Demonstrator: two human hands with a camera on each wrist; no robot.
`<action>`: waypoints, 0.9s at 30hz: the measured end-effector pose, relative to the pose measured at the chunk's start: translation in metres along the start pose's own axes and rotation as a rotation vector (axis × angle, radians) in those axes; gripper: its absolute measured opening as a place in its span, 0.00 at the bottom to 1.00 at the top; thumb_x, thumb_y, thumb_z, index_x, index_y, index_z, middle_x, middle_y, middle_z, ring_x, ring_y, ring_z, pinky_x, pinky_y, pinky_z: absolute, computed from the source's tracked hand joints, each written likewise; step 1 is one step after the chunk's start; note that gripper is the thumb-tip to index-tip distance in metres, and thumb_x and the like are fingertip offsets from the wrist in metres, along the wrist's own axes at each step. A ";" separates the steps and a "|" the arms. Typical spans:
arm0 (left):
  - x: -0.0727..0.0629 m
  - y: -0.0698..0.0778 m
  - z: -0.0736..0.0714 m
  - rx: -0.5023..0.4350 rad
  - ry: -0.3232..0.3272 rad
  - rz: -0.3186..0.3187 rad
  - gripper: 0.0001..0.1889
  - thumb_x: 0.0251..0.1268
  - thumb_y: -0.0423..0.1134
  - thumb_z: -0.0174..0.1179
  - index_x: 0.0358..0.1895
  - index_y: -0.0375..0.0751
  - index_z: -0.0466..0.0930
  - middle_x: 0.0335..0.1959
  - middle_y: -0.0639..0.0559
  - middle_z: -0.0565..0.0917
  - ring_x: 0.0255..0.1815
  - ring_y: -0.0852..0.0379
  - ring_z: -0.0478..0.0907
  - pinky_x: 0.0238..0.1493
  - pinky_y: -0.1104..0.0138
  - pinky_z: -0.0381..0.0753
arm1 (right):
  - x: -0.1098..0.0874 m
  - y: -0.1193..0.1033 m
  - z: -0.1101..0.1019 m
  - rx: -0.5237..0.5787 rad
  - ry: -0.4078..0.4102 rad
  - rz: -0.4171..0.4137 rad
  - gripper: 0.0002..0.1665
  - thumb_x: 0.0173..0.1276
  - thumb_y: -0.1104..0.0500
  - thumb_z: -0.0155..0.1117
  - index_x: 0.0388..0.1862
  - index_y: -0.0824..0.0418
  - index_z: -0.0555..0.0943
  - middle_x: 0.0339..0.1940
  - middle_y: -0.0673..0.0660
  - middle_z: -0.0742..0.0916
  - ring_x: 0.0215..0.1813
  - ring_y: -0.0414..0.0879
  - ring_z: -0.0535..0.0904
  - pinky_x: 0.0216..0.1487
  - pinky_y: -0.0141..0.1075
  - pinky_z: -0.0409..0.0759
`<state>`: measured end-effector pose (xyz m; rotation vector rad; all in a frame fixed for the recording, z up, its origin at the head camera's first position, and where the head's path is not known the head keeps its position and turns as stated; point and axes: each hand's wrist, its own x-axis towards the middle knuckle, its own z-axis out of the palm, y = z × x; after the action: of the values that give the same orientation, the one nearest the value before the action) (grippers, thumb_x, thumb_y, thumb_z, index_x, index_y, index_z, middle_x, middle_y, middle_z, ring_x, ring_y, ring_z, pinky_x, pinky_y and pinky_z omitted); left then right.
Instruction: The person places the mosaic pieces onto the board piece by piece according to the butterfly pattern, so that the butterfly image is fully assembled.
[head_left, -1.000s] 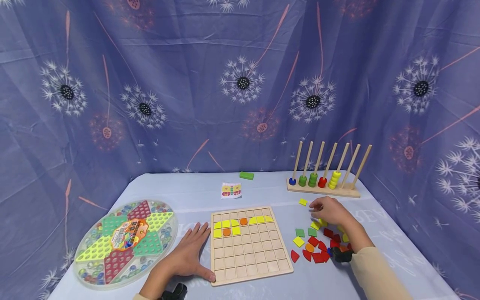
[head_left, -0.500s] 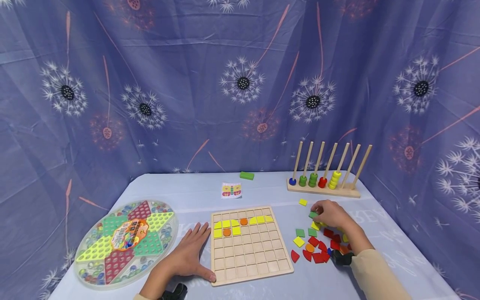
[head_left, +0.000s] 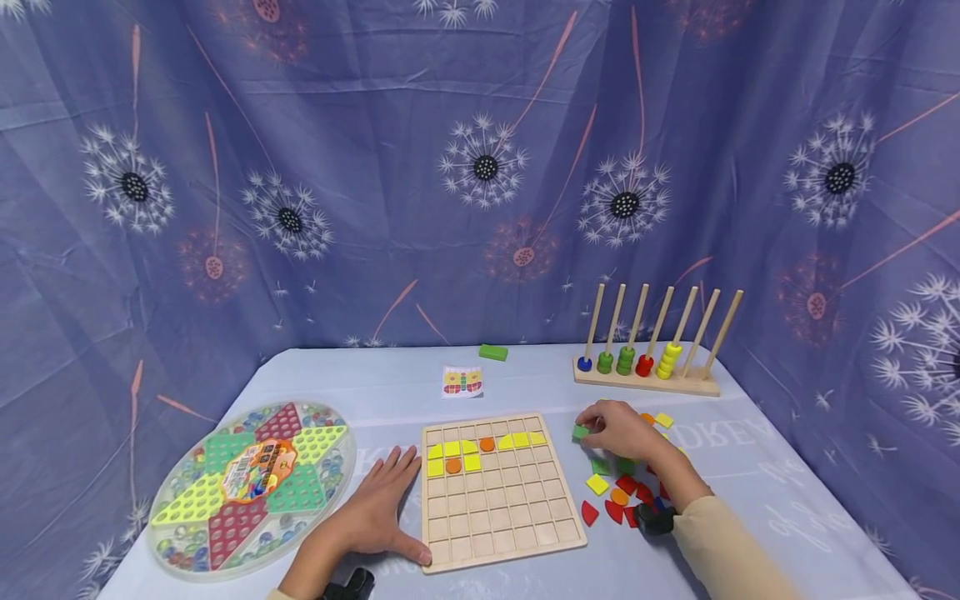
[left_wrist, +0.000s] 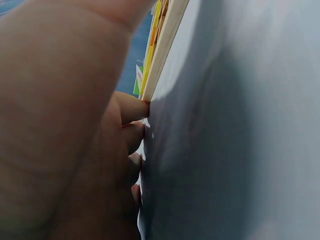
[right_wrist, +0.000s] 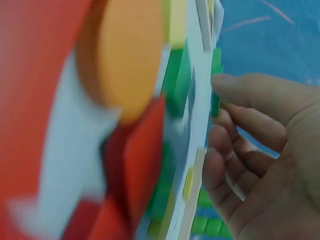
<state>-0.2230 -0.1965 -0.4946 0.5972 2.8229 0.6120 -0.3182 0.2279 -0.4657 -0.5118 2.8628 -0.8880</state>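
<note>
My right hand (head_left: 621, 432) pinches a green square tile (head_left: 580, 432) between thumb and finger, just right of the wooden grid board (head_left: 498, 508). In the right wrist view the tile (right_wrist: 216, 90) stands out past the fingertips. Spread on the tablecloth, my left hand (head_left: 373, 512) lies along the board's left side, its thumb at the near left corner. The left wrist view has an index fingertip right at the board's wooden edge (left_wrist: 162, 52). Yellow pieces (head_left: 521, 438) and two orange discs (head_left: 453, 466) sit in the board's far rows.
Loose red, green, yellow and orange pieces (head_left: 590, 512) lie right of the board, partly hidden under my right arm. Behind are a butterfly picture card (head_left: 462, 381), a green block (head_left: 492, 353) and a peg stand (head_left: 645, 380) with beads. A round Chinese checkers board (head_left: 213, 454) lies left.
My right hand has picked up the green tile from among the loose pieces and moved left toward the grid board with it. My left hand has stayed in place.
</note>
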 end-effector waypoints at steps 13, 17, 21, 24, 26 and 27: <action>0.000 0.001 -0.001 -0.007 0.003 0.003 0.74 0.20 0.81 0.66 0.75 0.38 0.53 0.77 0.43 0.50 0.76 0.40 0.39 0.72 0.45 0.40 | 0.022 -0.051 0.031 -0.009 -0.105 -0.236 0.15 0.58 0.60 0.72 0.46 0.54 0.86 0.36 0.47 0.81 0.35 0.40 0.75 0.34 0.34 0.78; -0.001 0.002 -0.001 -0.011 -0.003 -0.002 0.74 0.20 0.81 0.66 0.75 0.38 0.53 0.77 0.43 0.50 0.76 0.40 0.39 0.72 0.44 0.40 | 0.026 -0.068 0.040 -0.018 -0.139 -0.290 0.16 0.58 0.60 0.71 0.47 0.54 0.85 0.36 0.49 0.81 0.35 0.39 0.75 0.35 0.34 0.78; 0.000 0.001 0.000 -0.002 -0.004 -0.007 0.74 0.20 0.81 0.66 0.76 0.38 0.52 0.77 0.43 0.49 0.76 0.41 0.39 0.72 0.45 0.40 | 0.029 -0.086 0.050 -0.026 -0.162 -0.344 0.15 0.59 0.60 0.71 0.47 0.55 0.85 0.35 0.47 0.80 0.34 0.38 0.75 0.35 0.33 0.77; 0.001 0.001 0.000 0.000 -0.004 -0.011 0.74 0.20 0.81 0.66 0.76 0.39 0.53 0.77 0.43 0.50 0.76 0.41 0.39 0.72 0.45 0.40 | 0.031 -0.096 0.058 -0.049 -0.182 -0.370 0.15 0.59 0.60 0.71 0.47 0.55 0.85 0.36 0.45 0.80 0.35 0.37 0.75 0.37 0.32 0.77; 0.001 0.001 0.000 0.000 -0.005 -0.013 0.74 0.19 0.81 0.66 0.76 0.39 0.53 0.77 0.43 0.50 0.76 0.41 0.39 0.72 0.45 0.40 | 0.032 -0.102 0.064 -0.066 -0.196 -0.382 0.15 0.59 0.60 0.71 0.47 0.54 0.85 0.36 0.45 0.80 0.36 0.37 0.75 0.38 0.31 0.77; 0.001 0.001 0.000 0.001 -0.006 -0.014 0.74 0.19 0.81 0.66 0.76 0.39 0.53 0.77 0.43 0.50 0.76 0.41 0.39 0.72 0.45 0.40 | 0.032 -0.105 0.066 -0.071 -0.203 -0.385 0.15 0.59 0.60 0.71 0.47 0.54 0.85 0.37 0.45 0.80 0.36 0.37 0.75 0.39 0.31 0.77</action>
<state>-0.2239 -0.1951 -0.4948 0.5782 2.8195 0.6048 -0.3054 0.1012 -0.4605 -1.1193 2.6606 -0.7296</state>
